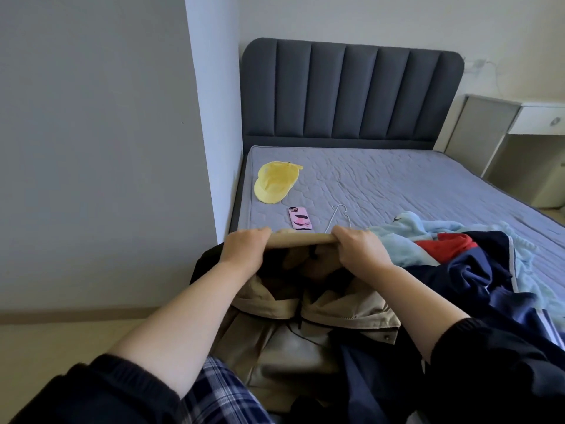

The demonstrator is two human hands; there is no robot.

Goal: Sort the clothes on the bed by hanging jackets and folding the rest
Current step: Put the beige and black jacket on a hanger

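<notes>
Open mattress lies ahead by the bed's (397, 185) left edge; your left hand (244, 249) and right hand (360, 252) clutch the rumpled tan jacket (275, 347), fingers (339, 231) curled.

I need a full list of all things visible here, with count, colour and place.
bed: 1, grey, centre
headboard: 1, dark blue-grey, far end
desk: 1, white, right of bed
cap: 1, yellow, bed's far left
phone: 1, pink, near cap
hanger: 1, silver, right of phone
jacket: 1, beige, near bed edge
navy garment: 1, navy, right of jacket
blue garment: 1, light blue, under navy garment
red garment: 1, red, between those two
plaid cloth: 1, blue-white, bottom edge
left hand: 1, grips jacket's top edge
right hand: 1, grips same edge
</notes>
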